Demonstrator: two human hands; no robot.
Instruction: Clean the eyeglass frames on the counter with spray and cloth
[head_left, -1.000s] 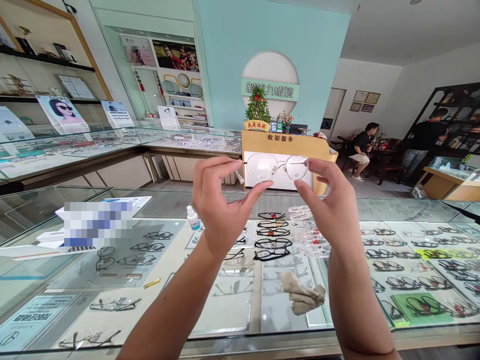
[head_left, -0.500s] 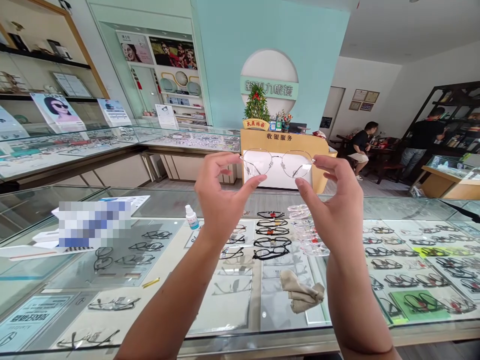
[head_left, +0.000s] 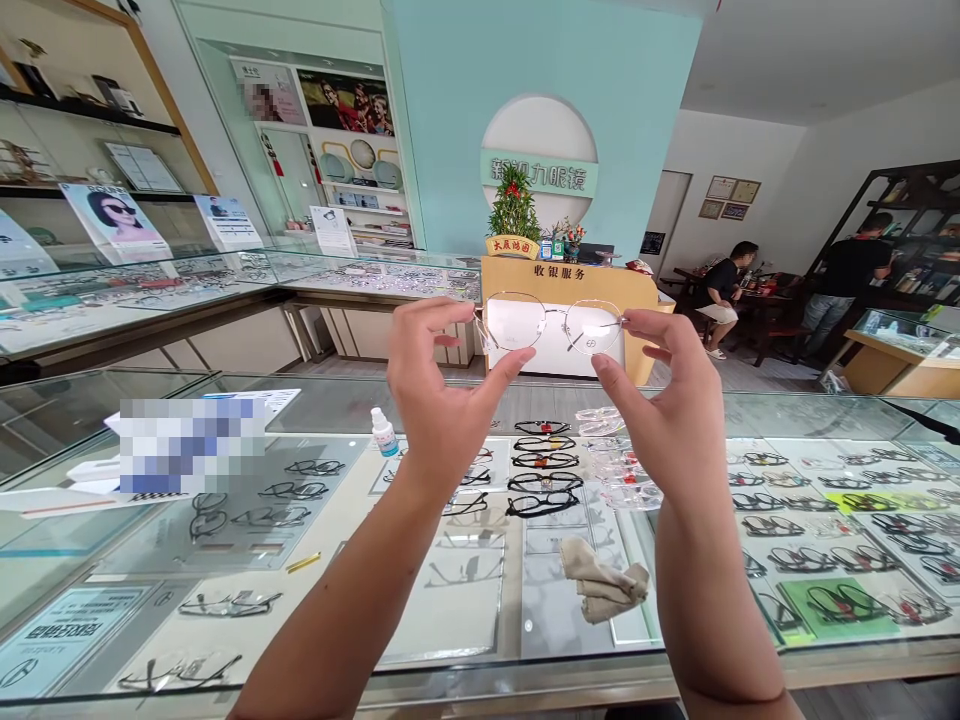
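A pair of thin metal-rimmed glasses [head_left: 555, 314] is held up in the air above the glass counter. My left hand [head_left: 450, 385] grips its left end near the hinge, the fingers curled and the thumb below the lens. At the right end my right hand [head_left: 664, 395] holds the frame the same way. Below the hands, a column of black-framed glasses [head_left: 544, 482] lies on the counter, with clear frames [head_left: 624, 470] beside it. A crumpled beige cloth [head_left: 604, 580] rests nearer to me.
A small white bottle [head_left: 384, 434] stands left of my left hand. Papers [head_left: 191, 445] and a yellow strip [head_left: 304, 562] lie farther left. More glasses fill the display counter [head_left: 480, 690]. Two people [head_left: 721, 290] are at the back right, beyond a wooden desk [head_left: 645, 290].
The glasses have tilted slightly between my hands, and their temples show at a different angle behind the lenses. Both hands keep their hold almost in place.
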